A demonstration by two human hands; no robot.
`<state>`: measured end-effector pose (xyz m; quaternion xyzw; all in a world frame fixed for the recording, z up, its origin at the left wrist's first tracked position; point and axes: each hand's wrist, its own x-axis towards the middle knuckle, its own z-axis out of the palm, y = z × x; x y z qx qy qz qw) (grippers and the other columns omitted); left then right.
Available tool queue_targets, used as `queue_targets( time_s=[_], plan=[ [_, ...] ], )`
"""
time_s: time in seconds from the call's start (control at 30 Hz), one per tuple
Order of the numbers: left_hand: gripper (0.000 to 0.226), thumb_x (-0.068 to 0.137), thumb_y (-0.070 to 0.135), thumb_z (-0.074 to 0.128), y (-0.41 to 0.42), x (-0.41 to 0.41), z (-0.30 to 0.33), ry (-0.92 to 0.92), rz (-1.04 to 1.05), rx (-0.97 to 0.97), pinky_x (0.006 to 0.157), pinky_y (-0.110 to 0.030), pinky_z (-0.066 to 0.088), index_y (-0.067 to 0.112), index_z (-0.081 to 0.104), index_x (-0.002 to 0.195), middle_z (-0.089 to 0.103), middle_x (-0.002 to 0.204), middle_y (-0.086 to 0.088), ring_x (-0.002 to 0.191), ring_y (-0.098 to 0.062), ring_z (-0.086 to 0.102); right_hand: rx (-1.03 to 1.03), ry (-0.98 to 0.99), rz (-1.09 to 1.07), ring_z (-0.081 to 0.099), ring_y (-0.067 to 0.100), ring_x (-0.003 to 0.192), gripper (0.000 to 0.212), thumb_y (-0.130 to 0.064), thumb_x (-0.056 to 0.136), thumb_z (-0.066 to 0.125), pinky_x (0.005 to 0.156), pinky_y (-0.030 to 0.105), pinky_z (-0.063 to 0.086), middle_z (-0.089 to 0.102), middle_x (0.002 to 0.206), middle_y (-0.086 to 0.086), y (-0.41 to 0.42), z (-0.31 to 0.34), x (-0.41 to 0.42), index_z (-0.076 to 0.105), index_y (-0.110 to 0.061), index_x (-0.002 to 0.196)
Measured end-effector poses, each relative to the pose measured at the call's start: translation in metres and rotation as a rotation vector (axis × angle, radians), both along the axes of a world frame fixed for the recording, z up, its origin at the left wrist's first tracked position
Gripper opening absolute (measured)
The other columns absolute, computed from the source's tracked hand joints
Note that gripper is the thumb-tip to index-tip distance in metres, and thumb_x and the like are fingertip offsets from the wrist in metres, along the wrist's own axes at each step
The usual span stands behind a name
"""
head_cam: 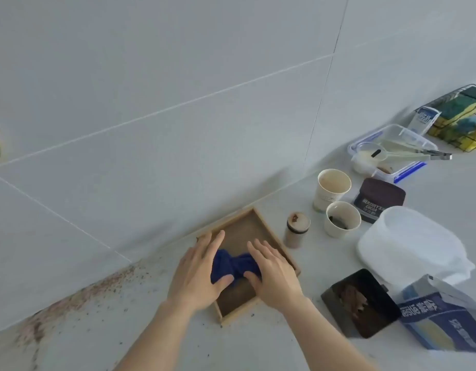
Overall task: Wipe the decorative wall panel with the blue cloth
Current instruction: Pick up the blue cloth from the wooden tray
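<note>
Both my hands press flat on the blue cloth (235, 265), left hand (198, 274) and right hand (274, 274) equally near; beneath them the panel (242, 231) runs lengthwise ahead toward the wall.

Wood-framed brown panel (247, 231) lying flat on the counter by the wall, blue cloth (235, 265) bunched on it — pressed mid-panel

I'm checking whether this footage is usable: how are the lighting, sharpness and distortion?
Head view: soft, even light with faint shadows under the hands; wide-angle lens bends the tile lines; the cloth and tray read clearly, the carton at the right edge is smeared, and the white tub is nearly blown out.
</note>
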<state>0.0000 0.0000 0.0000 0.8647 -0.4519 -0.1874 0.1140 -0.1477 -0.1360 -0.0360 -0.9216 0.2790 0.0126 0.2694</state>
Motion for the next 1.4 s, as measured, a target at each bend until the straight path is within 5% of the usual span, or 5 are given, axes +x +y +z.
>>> queue_targets(
  time_s=[0.47,0.67,0.93,1.27,1.4],
  plan=[
    [0.041,0.096,0.03,0.069,-0.019,-0.017,-0.044,-0.114,0.092,0.121,0.097,-0.027,0.053,0.031,0.056,0.134,0.065,0.134,0.009,0.119,-0.014,0.062,-0.109,0.135,-0.015,0.057,0.026,0.113,0.049,-0.004,0.094,0.068,0.094,0.037,0.052,0.063,0.128,0.004,0.0,-0.029,0.003,0.058,-0.023,0.137],
    [0.025,0.1,0.028,0.063,-0.012,-0.007,-0.026,-0.175,0.12,0.037,0.088,-0.025,0.051,0.028,0.061,0.124,0.071,0.119,0.007,0.112,-0.016,0.064,-0.083,0.04,-0.098,0.065,0.028,0.1,0.038,-0.001,0.091,0.064,0.083,0.038,0.052,0.071,0.11,0.002,-0.004,-0.016,-0.004,0.067,-0.023,0.122],
    [0.011,0.1,0.028,0.059,0.009,0.021,0.028,-0.308,0.152,-0.041,0.09,-0.03,0.041,0.034,0.068,0.104,0.073,0.1,0.011,0.102,-0.017,0.059,-0.144,-0.051,-0.131,0.061,0.023,0.117,0.05,-0.008,0.101,0.055,0.107,0.036,0.045,0.07,0.126,-0.001,-0.004,0.043,0.001,0.044,-0.025,0.147],
    [0.014,0.093,0.021,0.065,0.067,0.043,0.1,-0.428,0.23,-0.197,0.08,-0.031,0.039,0.033,0.072,0.09,0.074,0.084,0.01,0.091,-0.02,0.061,-0.354,-0.164,-0.112,0.063,0.029,0.089,0.041,-0.001,0.079,0.068,0.085,0.037,0.046,0.078,0.089,0.001,0.027,0.119,0.024,0.064,-0.018,0.117],
    [0.019,0.092,0.016,0.067,0.105,0.052,0.134,-0.473,0.256,-0.276,0.077,-0.03,0.037,0.033,0.073,0.086,0.074,0.083,0.013,0.087,-0.02,0.061,-0.413,-0.265,-0.087,0.06,0.028,0.101,0.043,-0.001,0.087,0.061,0.089,0.035,0.045,0.078,0.1,0.0,0.057,0.156,0.036,0.061,-0.018,0.127]
  ],
)
